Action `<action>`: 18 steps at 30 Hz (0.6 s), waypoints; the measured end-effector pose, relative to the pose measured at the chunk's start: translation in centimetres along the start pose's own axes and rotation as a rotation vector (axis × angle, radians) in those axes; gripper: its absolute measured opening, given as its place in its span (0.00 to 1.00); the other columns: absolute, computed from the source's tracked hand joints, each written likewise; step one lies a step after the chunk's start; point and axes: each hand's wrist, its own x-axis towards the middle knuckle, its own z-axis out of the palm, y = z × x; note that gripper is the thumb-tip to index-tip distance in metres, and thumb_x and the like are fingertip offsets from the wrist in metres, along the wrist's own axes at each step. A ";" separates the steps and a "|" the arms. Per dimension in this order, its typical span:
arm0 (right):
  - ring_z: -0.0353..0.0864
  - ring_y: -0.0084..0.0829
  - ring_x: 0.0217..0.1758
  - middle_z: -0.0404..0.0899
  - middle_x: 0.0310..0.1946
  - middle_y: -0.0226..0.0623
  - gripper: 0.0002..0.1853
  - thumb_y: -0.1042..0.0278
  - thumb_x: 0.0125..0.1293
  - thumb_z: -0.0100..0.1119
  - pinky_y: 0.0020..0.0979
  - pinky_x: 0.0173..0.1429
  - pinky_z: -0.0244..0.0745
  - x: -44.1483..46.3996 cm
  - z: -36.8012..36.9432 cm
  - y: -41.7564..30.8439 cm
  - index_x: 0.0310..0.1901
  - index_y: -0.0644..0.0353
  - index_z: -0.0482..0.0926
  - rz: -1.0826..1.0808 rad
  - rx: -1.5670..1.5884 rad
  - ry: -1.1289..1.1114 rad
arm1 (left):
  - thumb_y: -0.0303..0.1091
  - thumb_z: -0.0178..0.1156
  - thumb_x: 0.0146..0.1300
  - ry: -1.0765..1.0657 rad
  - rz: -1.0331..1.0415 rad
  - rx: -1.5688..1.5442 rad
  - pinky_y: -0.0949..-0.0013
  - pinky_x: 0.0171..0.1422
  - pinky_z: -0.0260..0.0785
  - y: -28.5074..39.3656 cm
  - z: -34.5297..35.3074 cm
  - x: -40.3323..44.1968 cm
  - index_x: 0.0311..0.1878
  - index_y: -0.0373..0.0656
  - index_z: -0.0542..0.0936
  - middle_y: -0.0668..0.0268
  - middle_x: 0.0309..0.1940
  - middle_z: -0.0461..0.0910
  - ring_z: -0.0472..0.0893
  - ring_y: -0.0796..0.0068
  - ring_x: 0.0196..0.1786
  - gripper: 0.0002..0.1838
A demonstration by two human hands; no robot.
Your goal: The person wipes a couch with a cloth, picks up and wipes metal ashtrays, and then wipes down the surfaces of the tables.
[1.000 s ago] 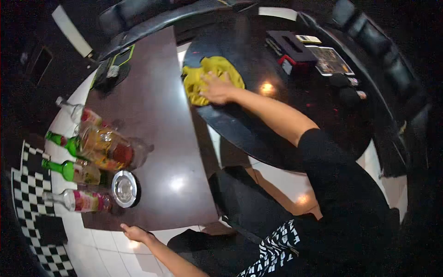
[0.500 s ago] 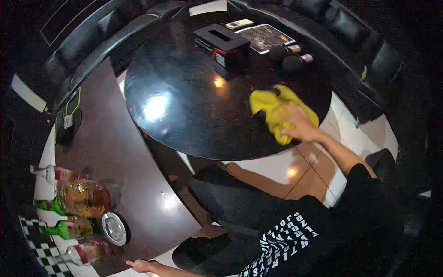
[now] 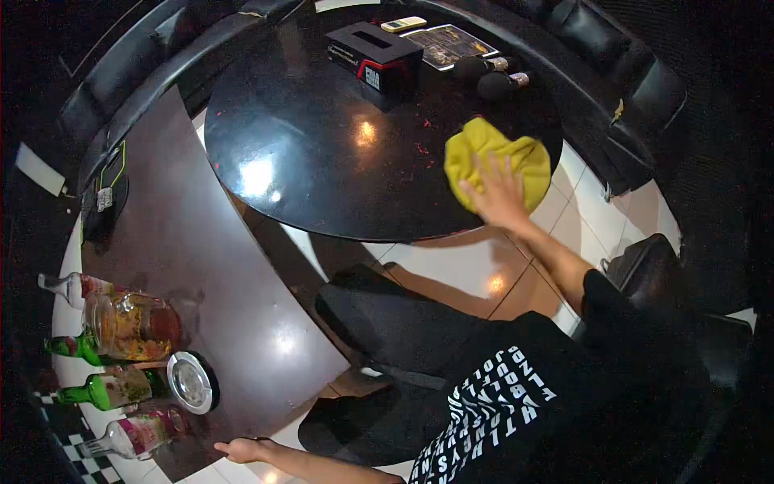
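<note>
My right hand (image 3: 497, 192) lies flat on a yellow cloth (image 3: 528, 165), its fingers spread. The cloth is spread in folds over the right edge of a round, dark, glossy table (image 3: 322, 153). Small red specks show on the tabletop just left of the cloth. Down at the lower left, my left hand (image 3: 244, 449) is beside the near end of a brown table (image 3: 234, 323). Its fingers are stretched out with nothing in them. Nearest to it are a clear bottle with a pink label (image 3: 145, 433) and a silver ashtray (image 3: 192, 381).
A glass jug (image 3: 133, 325) and several bottles, including a green bottle (image 3: 109, 389), line the brown table's left end. On the round table are a black box (image 3: 375, 55), two microphones (image 3: 488, 77), a menu card (image 3: 451, 46) and a pale remote (image 3: 403, 24). Black sofas (image 3: 177, 52) curve behind.
The cloth, bunched half a second ago, is now spread wider. My right hand has flattened on it, farther up the table. The whole view has shifted slightly.
</note>
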 end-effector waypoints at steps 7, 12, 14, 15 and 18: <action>0.48 0.54 0.74 0.53 0.72 0.46 0.31 0.43 0.66 0.48 0.65 0.71 0.38 -7.6 -1.4 -15.9 0.69 0.42 0.62 -0.534 0.310 -0.002 | 0.46 0.49 0.68 0.017 0.091 0.068 0.55 0.56 0.69 -1.8 0.4 2.0 0.48 0.10 0.69 0.28 0.50 0.72 0.77 0.44 0.50 0.34; 0.52 0.48 0.74 0.57 0.70 0.44 0.31 0.44 0.65 0.50 0.62 0.70 0.46 -6.7 1.8 -19.2 0.68 0.42 0.62 -0.761 0.238 0.225 | 0.46 0.49 0.68 -0.020 0.133 0.157 0.53 0.56 0.68 0.5 0.1 0.0 0.45 0.09 0.71 0.26 0.47 0.72 0.77 0.40 0.48 0.34; 0.54 0.45 0.73 0.59 0.69 0.44 0.33 0.41 0.64 0.50 0.58 0.70 0.47 -5.7 2.3 -16.1 0.69 0.42 0.62 -0.707 0.275 0.205 | 0.46 0.49 0.68 -0.031 0.126 0.150 0.53 0.56 0.68 0.3 0.6 -0.3 0.46 0.09 0.70 0.26 0.48 0.72 0.77 0.40 0.48 0.34; 0.55 0.43 0.73 0.60 0.69 0.44 0.34 0.40 0.63 0.51 0.56 0.71 0.48 -5.2 2.1 -13.8 0.69 0.42 0.62 -0.682 0.293 0.193 | 0.46 0.49 0.68 -0.034 0.121 0.150 0.53 0.56 0.67 0.2 0.6 -0.5 0.46 0.09 0.70 0.26 0.48 0.71 0.77 0.40 0.49 0.34; 0.56 0.44 0.73 0.60 0.68 0.45 0.42 0.39 0.56 0.59 0.50 0.72 0.50 -4.4 0.1 -5.6 0.70 0.44 0.59 -0.618 0.173 0.136 | 0.47 0.49 0.68 -0.031 0.108 0.146 0.53 0.57 0.67 -0.2 0.6 -0.6 0.47 0.08 0.69 0.26 0.49 0.71 0.76 0.39 0.49 0.35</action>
